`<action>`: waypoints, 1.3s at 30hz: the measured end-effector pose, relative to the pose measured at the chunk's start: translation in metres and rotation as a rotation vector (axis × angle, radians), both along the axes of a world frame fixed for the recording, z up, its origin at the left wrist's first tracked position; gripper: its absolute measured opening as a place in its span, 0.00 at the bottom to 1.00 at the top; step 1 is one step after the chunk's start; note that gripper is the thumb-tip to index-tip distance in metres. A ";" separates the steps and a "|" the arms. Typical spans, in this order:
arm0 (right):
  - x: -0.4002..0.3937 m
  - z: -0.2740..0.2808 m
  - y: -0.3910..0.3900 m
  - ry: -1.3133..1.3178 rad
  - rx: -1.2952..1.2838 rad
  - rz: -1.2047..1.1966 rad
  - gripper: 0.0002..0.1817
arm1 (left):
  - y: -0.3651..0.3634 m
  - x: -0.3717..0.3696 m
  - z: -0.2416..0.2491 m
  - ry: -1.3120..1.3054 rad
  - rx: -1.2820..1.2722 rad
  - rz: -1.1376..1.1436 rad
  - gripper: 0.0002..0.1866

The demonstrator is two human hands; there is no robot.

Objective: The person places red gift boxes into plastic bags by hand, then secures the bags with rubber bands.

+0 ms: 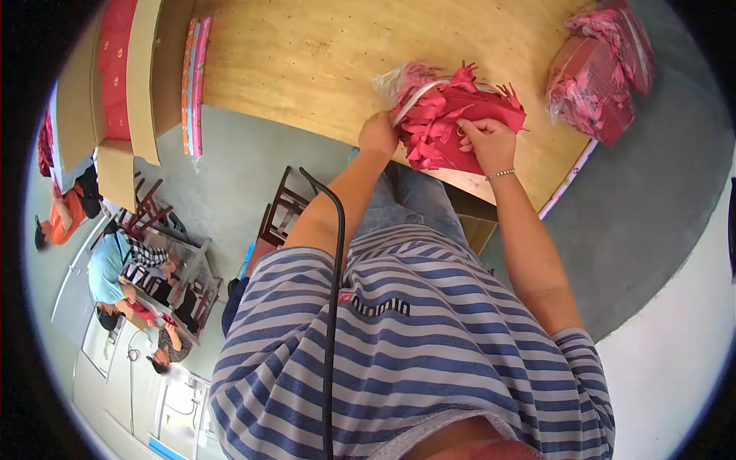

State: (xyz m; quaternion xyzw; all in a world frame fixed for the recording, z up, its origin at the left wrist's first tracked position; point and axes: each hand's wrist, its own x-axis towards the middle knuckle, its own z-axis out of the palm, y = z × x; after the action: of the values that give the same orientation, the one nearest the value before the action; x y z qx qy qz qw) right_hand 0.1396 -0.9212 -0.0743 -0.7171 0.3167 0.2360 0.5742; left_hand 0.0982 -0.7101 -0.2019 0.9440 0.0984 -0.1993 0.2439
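A bundle of red paper pieces with ribbon-like ties (pixel 429 126) lies at the front edge of the wooden table (pixel 307 61), partly in clear plastic. My left hand (pixel 378 134) is closed round the bundle's left side, by a whitish band; its fingertips are hidden. On the right, my right hand (pixel 491 146) has thumb and forefinger together over the flat red face, at a small gold-coloured ring-like detail. Whether the fingers pinch that detail or a red tie is too small to tell.
Plastic-wrapped red bundles (pixel 594 77) sit at the table's right corner. An open cardboard box (pixel 146 77) and patterned strips (pixel 195 84) are at the left. A black cable (pixel 335 307) hangs before my left arm. Wooden chairs (pixel 280 207) and several people are farther left.
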 end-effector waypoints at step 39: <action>0.002 0.001 -0.004 0.000 -0.006 0.031 0.11 | -0.035 -0.088 0.064 0.353 -0.492 0.269 0.08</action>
State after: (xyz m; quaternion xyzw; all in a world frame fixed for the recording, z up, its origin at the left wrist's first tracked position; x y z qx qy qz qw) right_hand 0.1417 -0.9255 -0.0734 -0.7237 0.3062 0.2438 0.5683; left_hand 0.0104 -0.7449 -0.1375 0.7862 0.2119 -0.3435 0.4679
